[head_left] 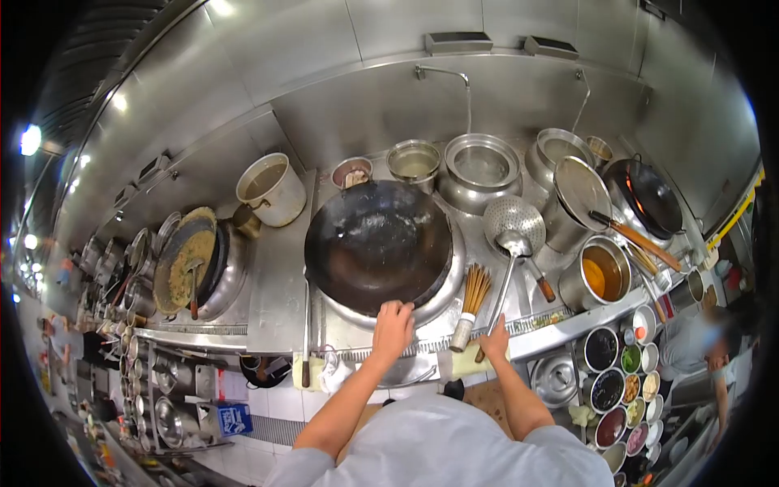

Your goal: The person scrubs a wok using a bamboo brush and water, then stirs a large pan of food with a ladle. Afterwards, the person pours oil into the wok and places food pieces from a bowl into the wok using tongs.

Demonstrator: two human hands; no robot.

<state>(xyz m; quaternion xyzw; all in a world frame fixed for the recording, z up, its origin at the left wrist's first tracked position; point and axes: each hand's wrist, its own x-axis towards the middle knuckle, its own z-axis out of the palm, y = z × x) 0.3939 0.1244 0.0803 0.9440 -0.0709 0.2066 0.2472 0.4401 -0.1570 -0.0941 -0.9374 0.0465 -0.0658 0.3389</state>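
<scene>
A large dark wok sits tilted on the burner ring in front of me, its inside wet and holding no food. My left hand is at its near rim, fingers curled over the edge. My right hand is closed around the long handle of a metal ladle. The ladle's bowl lies at a perforated skimmer, which has a wooden grip. Between my hands a bamboo wok brush lies on the stove top. Left of the wok, a long-handled tool leans on the front edge.
Metal pots line the back under a water tap. A pot of orange liquid stands at right, below a strainer. Ingredient bowls fill the lower right, with a person beyond. Another wok with food is at left.
</scene>
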